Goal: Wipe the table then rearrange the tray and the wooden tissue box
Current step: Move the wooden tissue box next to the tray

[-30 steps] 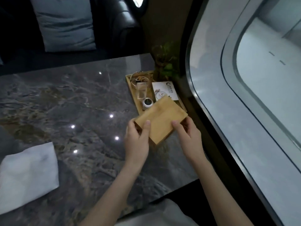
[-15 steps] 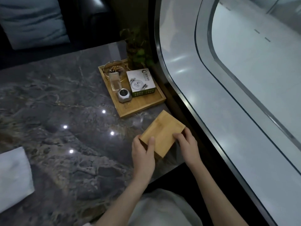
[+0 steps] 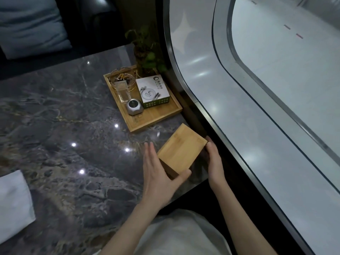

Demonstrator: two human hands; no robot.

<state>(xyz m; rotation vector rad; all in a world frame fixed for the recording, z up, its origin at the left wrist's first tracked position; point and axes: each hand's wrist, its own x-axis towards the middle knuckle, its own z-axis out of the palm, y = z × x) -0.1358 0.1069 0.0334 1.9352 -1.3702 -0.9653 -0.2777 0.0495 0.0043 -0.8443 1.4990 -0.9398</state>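
the wooden tissue box [image 3: 181, 150] is being set near the front right corner of the marble table [image 3: 60, 115], just in front of the tray [image 3: 156, 117] and apart from it. it is being bracketed by both hands: the left hand [image 3: 158, 176] is lying flat and spread against its left side with the thumb hooked round the near corner, and the right hand [image 3: 213, 159] is being pressed against its right side at the table's edge. neither hand is being closed into a full clamp; whether the box is being gripped or only steadied cannot be told.

the main risk is being judged as the edge: the box is being placed close to the right and front rims, so a firm push from the left palm could be sending it over the side. a second risk is the tray, where an ashtray [image 3: 122, 79], a clear holder [image 3: 123, 91], a small metal speaker [image 3: 134, 107] and a printed box [image 3: 154, 91] are being kept; a forward shove could be knocking into it. the white cloth [image 3: 12, 205] is lying well apart at the left.
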